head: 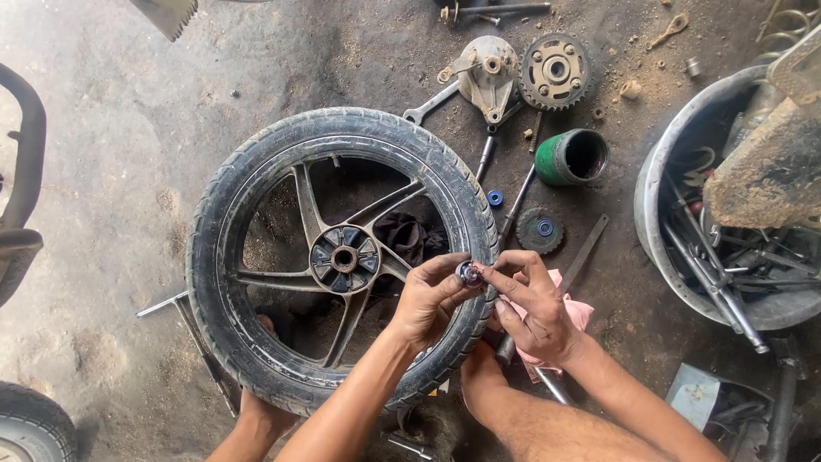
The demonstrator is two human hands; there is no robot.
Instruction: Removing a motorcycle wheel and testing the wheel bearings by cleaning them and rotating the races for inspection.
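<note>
Head view: wheel (342,257) on gritty concrete floor (120,171).

One wheel (342,257), one sprocket (554,71), one green can (570,157), two hands.

Matt, ribbed rubber tyre (256,171), dull grimy metal spokes (308,205), glossy small metal bearing (469,274), soft pink cloth (577,312), rough dusty concrete floor (128,128).

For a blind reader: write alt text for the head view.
Two bare hands, left hand and right hand, pinch a small round metal part between their fingers above a motorcycle wheel lying flat on a dirty concrete floor. Around it lie a sprocket, a green cylinder, a pink rag and a metal basin of tools.
</note>
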